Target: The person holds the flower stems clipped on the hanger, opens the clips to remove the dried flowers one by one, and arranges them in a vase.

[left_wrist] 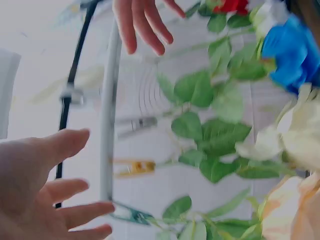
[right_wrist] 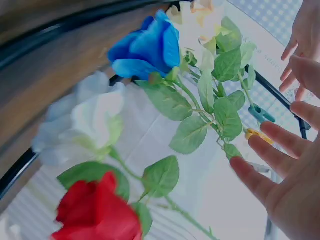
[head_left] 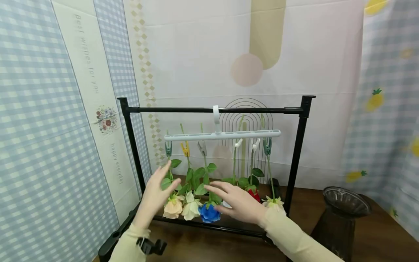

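Several artificial roses hang upside down by clips from a pale bar hanger (head_left: 226, 135). From left they run peach rose (head_left: 173, 207), cream rose (head_left: 191, 206), blue rose (head_left: 209, 213), a white rose (right_wrist: 95, 115), red rose (head_left: 254, 195) and another cream bloom (head_left: 274, 205). My left hand (head_left: 156, 194) is raised with spread fingers before the leftmost stem, holding nothing. Fingers extended and empty, my right hand (head_left: 237, 202) is in front of the blue and white roses, partly hiding the white one. In the left wrist view, the yellow clip (left_wrist: 135, 168) grips a leafy stem.
The hanger hooks over the top rail of a black rack (head_left: 183, 110) on a brown wooden table (head_left: 196, 243). A dark glass vase (head_left: 340, 218) stands to the right. Patterned cloth (head_left: 203, 54) hangs behind and at both sides.
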A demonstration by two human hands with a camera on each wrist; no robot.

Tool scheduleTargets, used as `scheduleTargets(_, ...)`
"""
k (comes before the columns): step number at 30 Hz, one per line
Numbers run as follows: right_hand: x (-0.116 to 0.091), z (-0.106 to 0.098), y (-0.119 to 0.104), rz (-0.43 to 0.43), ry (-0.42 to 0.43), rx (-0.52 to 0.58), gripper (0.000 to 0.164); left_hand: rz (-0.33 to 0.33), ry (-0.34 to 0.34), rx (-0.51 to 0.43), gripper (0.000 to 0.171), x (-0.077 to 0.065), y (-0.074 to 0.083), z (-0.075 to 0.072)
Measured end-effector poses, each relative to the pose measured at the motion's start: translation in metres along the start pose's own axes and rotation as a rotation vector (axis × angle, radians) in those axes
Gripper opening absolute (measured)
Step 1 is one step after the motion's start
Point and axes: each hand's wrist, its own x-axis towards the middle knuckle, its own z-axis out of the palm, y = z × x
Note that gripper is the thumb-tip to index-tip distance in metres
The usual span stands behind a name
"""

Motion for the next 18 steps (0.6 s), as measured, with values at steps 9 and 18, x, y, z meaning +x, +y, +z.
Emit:
scheduleTargets(9, 0.073, 0.001, -0.006, 0.113, -0.002, 0.196, 0.054, -0.289, 0.026, -0.173, 0.077, 0.058, -0.027, -0.02)
scheduleTargets(18, 0.128, -0.009, -0.015, 0.139, 0.065, 0.245, 0.045, -0.402, 0.019, -0.369, 0.06, 0.089, -0.038, -0.012)
